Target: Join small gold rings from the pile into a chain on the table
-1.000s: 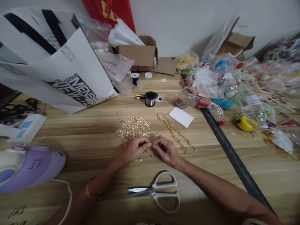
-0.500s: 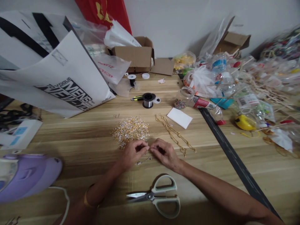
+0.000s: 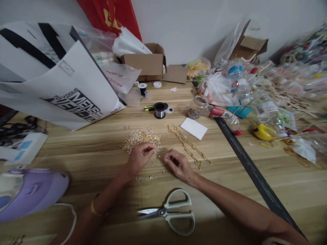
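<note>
A pile of small gold and silver pieces (image 3: 140,136) lies on the wooden table. At its front edge is my left hand (image 3: 141,157), thumb and forefinger pinched together; what they hold is too small to name. My right hand (image 3: 179,165) is a little to the right, fingers curled and pressed together, their contents hidden. A short silver chain (image 3: 150,177) lies just in front of the hands. Two gold chains (image 3: 189,146) stretch over the table to the right of the pile. Nearer me rest scissors (image 3: 170,212) with pale handles, blades pointing left.
A wire spool (image 3: 159,110), a white card (image 3: 193,128) and a jar of beads (image 3: 198,106) stand or lie behind. At left are a white bag (image 3: 76,85) and a purple appliance (image 3: 38,194); plastic bottles and bags (image 3: 240,85) crowd the back right.
My left hand has moved left and slightly away from me, parting from my right hand. More of the short silver chain shows. My right hand has barely moved.
</note>
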A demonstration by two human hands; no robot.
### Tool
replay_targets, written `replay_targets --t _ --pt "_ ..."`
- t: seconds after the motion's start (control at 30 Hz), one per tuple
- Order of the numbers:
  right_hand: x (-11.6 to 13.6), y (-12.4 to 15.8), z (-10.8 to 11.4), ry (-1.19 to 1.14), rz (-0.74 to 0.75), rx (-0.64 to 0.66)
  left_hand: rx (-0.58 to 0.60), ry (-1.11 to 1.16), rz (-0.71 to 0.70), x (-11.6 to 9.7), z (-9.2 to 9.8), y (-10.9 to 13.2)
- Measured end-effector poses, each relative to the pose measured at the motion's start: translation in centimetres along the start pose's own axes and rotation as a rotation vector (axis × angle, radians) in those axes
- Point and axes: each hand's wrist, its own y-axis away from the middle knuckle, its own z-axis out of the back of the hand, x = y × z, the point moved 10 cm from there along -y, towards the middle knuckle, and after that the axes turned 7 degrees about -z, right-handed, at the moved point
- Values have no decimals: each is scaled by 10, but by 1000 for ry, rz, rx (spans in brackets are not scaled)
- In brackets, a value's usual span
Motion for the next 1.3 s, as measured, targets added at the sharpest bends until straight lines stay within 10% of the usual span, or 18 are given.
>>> replay_targets --t 0.23,0.83,1.3 --pt "-4 -1 2 -12 -22 -21 85 -330 -246 -19 0 -13" --pt "-5 -1 1 6 -45 -5 389 -457 -315 2 -9 5" --pt "-4 -1 -1 -5 -51 15 298 -406 -300 4 -8 3"
